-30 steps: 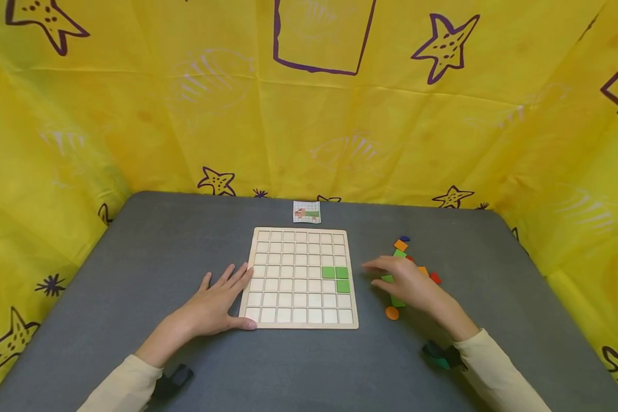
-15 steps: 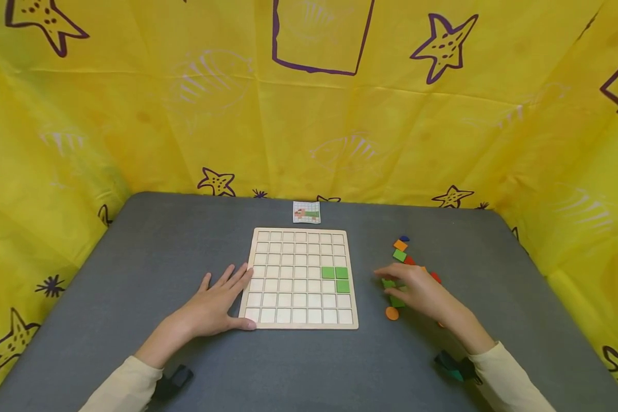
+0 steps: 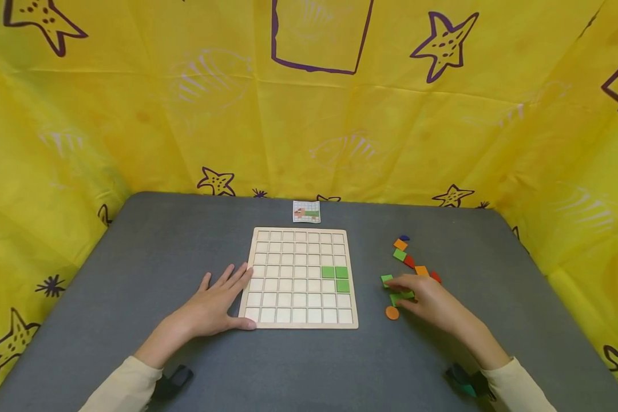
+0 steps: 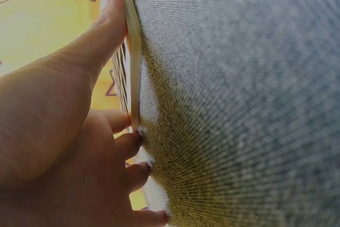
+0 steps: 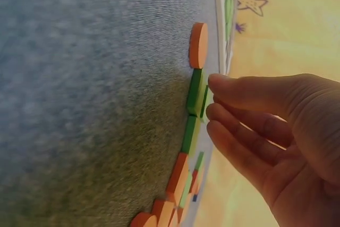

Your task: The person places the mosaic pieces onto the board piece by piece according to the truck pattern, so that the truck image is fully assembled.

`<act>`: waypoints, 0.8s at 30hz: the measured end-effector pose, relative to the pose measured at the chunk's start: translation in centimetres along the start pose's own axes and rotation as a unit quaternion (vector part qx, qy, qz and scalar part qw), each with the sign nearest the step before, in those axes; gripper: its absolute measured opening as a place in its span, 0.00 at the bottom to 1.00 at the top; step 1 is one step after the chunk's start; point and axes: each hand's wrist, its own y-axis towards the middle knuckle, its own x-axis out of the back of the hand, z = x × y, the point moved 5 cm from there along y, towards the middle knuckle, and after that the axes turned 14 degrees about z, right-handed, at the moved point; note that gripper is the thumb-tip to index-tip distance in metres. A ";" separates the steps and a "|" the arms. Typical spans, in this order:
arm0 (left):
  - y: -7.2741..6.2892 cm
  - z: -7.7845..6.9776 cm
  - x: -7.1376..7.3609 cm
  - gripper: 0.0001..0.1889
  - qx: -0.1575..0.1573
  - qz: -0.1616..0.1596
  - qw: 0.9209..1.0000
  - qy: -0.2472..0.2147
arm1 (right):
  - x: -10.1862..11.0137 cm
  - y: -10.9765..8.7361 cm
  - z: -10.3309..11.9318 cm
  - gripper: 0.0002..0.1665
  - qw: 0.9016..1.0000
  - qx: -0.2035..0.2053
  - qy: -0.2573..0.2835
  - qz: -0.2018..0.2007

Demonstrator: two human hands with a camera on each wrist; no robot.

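Observation:
A wooden grid board [image 3: 293,284] lies mid-table, with several green square tiles [image 3: 342,273] set in cells at its right side. My left hand [image 3: 213,306] rests spread at the board's left edge, thumb on the near-left corner; the left wrist view shows the thumb [image 4: 109,22] along the rim. Right of the board, my right hand [image 3: 426,297] is close over loose green tiles [image 3: 395,300], fingers bent loosely. In the right wrist view, a gap shows between thumb [image 5: 234,89] and fingers, beside a green tile [image 5: 195,93] and an orange round tile [image 5: 198,45].
Orange tiles [image 3: 400,245], red tiles [image 3: 409,261] and a dark blue piece [image 3: 404,238] lie in a loose string beyond my right hand. A small printed picture card [image 3: 306,212] lies behind the board. Yellow cloth [image 3: 309,114] hangs around the grey table [image 3: 195,229].
My right hand has drawn back to the right and toward me, from beside the board to over the green tiles, uncovering the tiles behind it. My left hand has stayed in place.

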 end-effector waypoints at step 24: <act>-0.2 -0.2 0.1 0.58 -0.008 -0.009 1.000 -0.001 | -0.7 -0.8 -0.5 0.24 1.000 -0.009 -0.011 -0.021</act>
